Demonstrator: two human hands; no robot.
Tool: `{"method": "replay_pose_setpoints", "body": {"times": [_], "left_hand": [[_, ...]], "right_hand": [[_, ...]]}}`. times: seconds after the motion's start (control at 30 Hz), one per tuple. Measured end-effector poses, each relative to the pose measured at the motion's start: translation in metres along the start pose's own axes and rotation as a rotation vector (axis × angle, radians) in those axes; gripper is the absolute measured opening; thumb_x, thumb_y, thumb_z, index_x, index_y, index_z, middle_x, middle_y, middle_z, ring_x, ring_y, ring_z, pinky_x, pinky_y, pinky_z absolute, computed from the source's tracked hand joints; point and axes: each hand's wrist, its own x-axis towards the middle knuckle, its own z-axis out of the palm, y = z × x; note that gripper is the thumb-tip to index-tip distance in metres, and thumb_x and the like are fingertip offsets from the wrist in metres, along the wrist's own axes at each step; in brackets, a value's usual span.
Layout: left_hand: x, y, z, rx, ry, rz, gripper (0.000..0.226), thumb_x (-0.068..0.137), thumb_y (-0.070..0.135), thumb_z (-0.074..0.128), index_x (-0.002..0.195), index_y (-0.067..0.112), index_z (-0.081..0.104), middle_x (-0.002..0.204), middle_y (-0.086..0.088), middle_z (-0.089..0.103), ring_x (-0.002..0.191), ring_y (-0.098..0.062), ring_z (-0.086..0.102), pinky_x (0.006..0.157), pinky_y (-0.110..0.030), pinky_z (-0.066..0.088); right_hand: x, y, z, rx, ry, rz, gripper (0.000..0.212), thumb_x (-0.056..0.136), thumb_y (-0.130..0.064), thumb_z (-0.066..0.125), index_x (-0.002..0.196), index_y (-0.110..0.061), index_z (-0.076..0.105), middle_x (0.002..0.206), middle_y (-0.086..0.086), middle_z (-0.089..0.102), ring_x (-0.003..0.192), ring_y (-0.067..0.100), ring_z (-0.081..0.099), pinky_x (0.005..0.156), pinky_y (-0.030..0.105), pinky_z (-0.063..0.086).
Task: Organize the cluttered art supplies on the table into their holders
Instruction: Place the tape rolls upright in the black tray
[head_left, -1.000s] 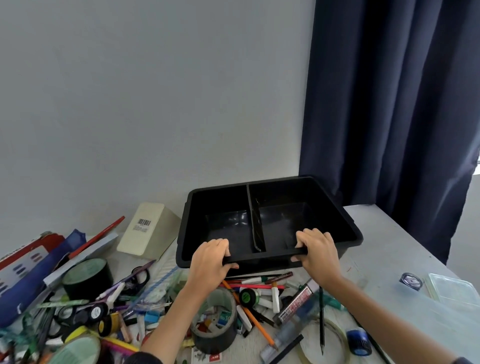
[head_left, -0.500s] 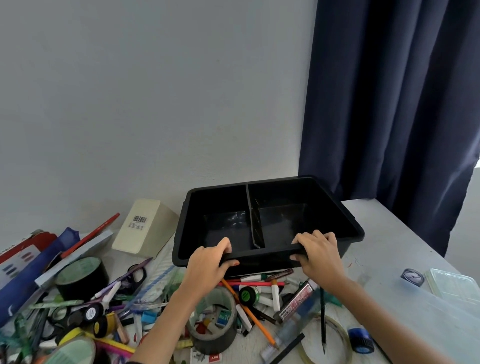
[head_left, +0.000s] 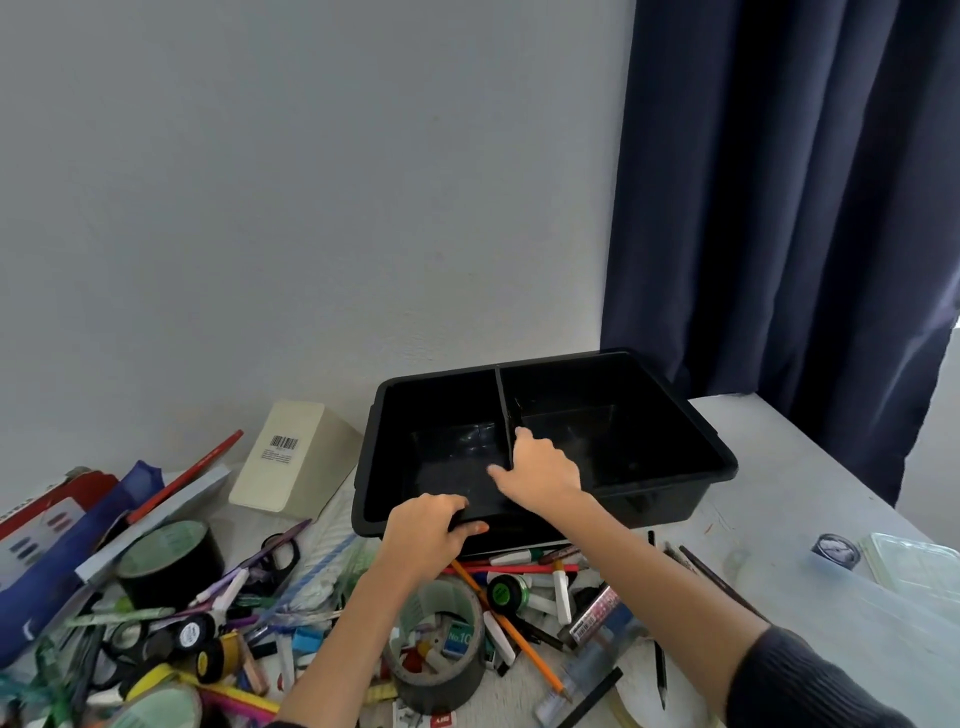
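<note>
Steadying the bin while the divider is set.

The bin (head_left: 675, 499) sits at the back of the tabletop (head_left: 789, 467), both compartments bare, with the supplies (head_left: 249, 597) heaped in front of it and to its left. The left hand (head_left: 428, 532) has a closed grip on the near rim. The right hand (head_left: 543, 475) reaches inside, its grip pinched on the divider (head_left: 503, 405), thumb on the left side. It seems best to hold the rim firm so the bin cannot skid on the pens (head_left: 519, 558) at its front edge, and to push the divider straight down, not sideways. Half a second ago both hands held the near rim; the right hand has since moved in to the divider.
</note>
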Motion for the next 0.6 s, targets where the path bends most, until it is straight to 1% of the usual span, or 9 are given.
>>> {"method": "replay_pose_setpoints", "body": {"times": [0.07, 0.1, 0.13, 0.2, 0.27, 0.33, 0.47, 0.53, 0.6], "left_hand": [[-0.001, 0.000, -0.001, 0.002, 0.000, -0.002, 0.032, 0.090, 0.051, 0.050, 0.092, 0.021, 0.060, 0.084, 0.003, 0.067, 0.081, -0.015, 0.062, 0.059, -0.023, 0.033], [-0.001, 0.000, -0.001, 0.005, 0.002, -0.004, 0.031, 0.090, 0.051, 0.050, 0.093, 0.022, 0.061, 0.085, 0.003, 0.067, 0.082, -0.014, 0.062, 0.059, -0.023, 0.033], [-0.001, 0.000, -0.001, 0.003, 0.007, -0.005, 0.031, 0.090, 0.051, 0.050, 0.094, 0.022, 0.061, 0.086, 0.004, 0.067, 0.082, -0.014, 0.062, 0.059, -0.023, 0.033], [-0.001, -0.001, 0.000, -0.007, 0.025, -0.002, 0.031, 0.090, 0.052, 0.050, 0.093, 0.023, 0.061, 0.084, 0.005, 0.067, 0.080, -0.013, 0.062, 0.058, -0.023, 0.033], [0.000, -0.001, 0.000, -0.011, 0.033, 0.000, 0.030, 0.090, 0.052, 0.050, 0.090, 0.023, 0.060, 0.082, 0.005, 0.066, 0.078, -0.013, 0.062, 0.057, -0.023, 0.032], [-0.001, -0.001, 0.000, -0.023, 0.025, -0.002, 0.030, 0.090, 0.052, 0.050, 0.089, 0.023, 0.059, 0.081, 0.005, 0.066, 0.078, -0.013, 0.061, 0.057, -0.023, 0.032], [-0.003, 0.001, -0.001, -0.007, 0.023, -0.005, 0.037, 0.091, 0.051, 0.049, 0.108, 0.021, 0.062, 0.091, 0.003, 0.068, 0.084, -0.015, 0.063, 0.061, -0.022, 0.037], [-0.003, 0.001, -0.001, 0.007, 0.016, -0.003, 0.038, 0.092, 0.050, 0.047, 0.112, 0.020, 0.060, 0.094, 0.002, 0.068, 0.087, -0.016, 0.063, 0.065, -0.023, 0.037], [-0.003, 0.001, -0.004, -0.018, -0.011, 0.020, 0.037, 0.092, 0.049, 0.048, 0.116, 0.021, 0.057, 0.103, 0.004, 0.066, 0.097, -0.015, 0.060, 0.078, -0.025, 0.037]], "right_hand": [[0.006, -0.002, 0.004, -0.089, -0.004, 0.033, 0.073, 0.093, -0.022, 0.051, 0.149, -0.005, 0.007, 0.122, 0.014, 0.057, 0.101, 0.028, 0.061, 0.073, 0.032, 0.046], [0.008, -0.001, 0.005, -0.133, 0.005, 0.046, 0.077, 0.093, -0.019, 0.052, 0.149, -0.003, 0.000, 0.120, 0.015, 0.059, 0.097, 0.026, 0.062, 0.069, 0.030, 0.045], [0.009, 0.001, 0.007, -0.163, 0.014, 0.053, 0.080, 0.093, -0.018, 0.053, 0.148, -0.001, -0.003, 0.118, 0.015, 0.060, 0.094, 0.025, 0.063, 0.067, 0.029, 0.045], [0.011, 0.003, 0.008, -0.172, 0.031, 0.043, 0.082, 0.092, -0.018, 0.054, 0.148, -0.001, -0.003, 0.114, 0.014, 0.061, 0.093, 0.024, 0.064, 0.068, 0.029, 0.046], [0.013, 0.002, 0.007, -0.180, 0.030, 0.023, 0.082, 0.091, -0.017, 0.056, 0.148, -0.002, -0.001, 0.116, 0.014, 0.060, 0.098, 0.025, 0.063, 0.073, 0.030, 0.047], [0.013, 0.001, 0.008, -0.194, 0.021, 0.016, 0.083, 0.091, -0.018, 0.058, 0.149, -0.002, 0.000, 0.117, 0.013, 0.060, 0.098, 0.025, 0.062, 0.073, 0.030, 0.048], [0.012, 0.003, 0.008, -0.178, 0.008, 0.038, 0.083, 0.091, -0.017, 0.057, 0.148, -0.003, -0.002, 0.106, 0.011, 0.063, 0.082, 0.021, 0.062, 0.063, 0.027, 0.045], [0.010, 0.004, 0.008, -0.163, 0.009, 0.053, 0.082, 0.091, -0.017, 0.055, 0.149, -0.005, -0.002, 0.098, 0.009, 0.063, 0.076, 0.019, 0.061, 0.060, 0.027, 0.044], [0.008, 0.005, 0.008, -0.113, 0.006, 0.084, 0.078, 0.093, -0.017, 0.050, 0.150, -0.011, -0.003, 0.084, 0.005, 0.059, 0.064, 0.015, 0.054, 0.054, 0.026, 0.041]]}}
